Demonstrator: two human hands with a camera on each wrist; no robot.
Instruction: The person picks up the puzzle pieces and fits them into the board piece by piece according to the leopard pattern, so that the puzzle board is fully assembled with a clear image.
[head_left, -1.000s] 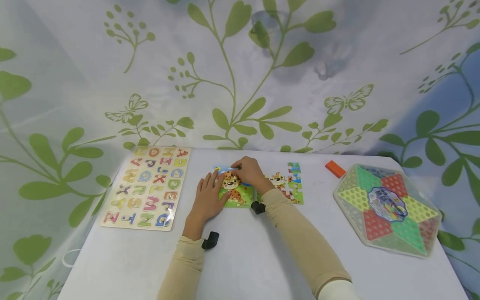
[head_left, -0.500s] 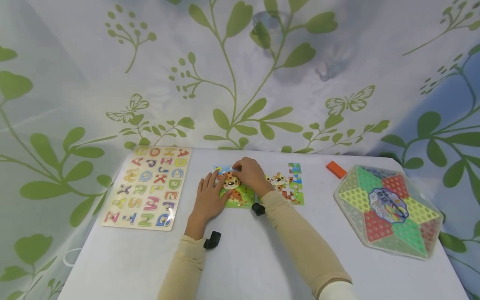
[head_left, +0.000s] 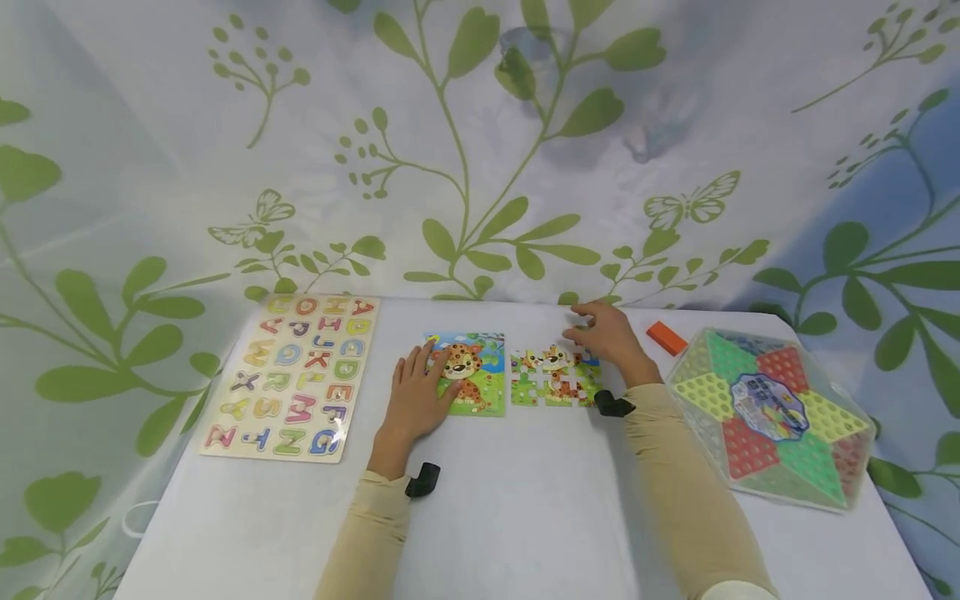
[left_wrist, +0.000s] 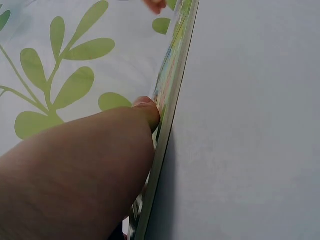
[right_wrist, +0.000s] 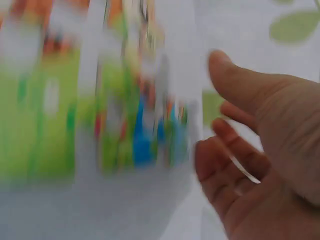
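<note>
At the middle of the white table (head_left: 510,517), my left hand (head_left: 418,398) rests flat over the left part of the leopard puzzle (head_left: 487,385), fingers straight and a little spread, gripping nothing; in the left wrist view my thumb lies against the board's edge; just right of that puzzle sits a gappy layout of jigsaw pieces (head_left: 557,361), showing another spotted cat; my right hand (head_left: 611,335) is over its far right corner, thumb and fingers loosely bent and apart, with nothing visible between them; the right wrist view blurs the pieces beside it.

Near my right hand, on its far right side, lies an orange block (head_left: 667,338); farther right is a Chinese checkers board (head_left: 772,408) with red, green and yellow star points; on the left is an alphabet puzzle board (head_left: 253,393); at the far side hangs a leaf-print cloth (head_left: 300,167).
</note>
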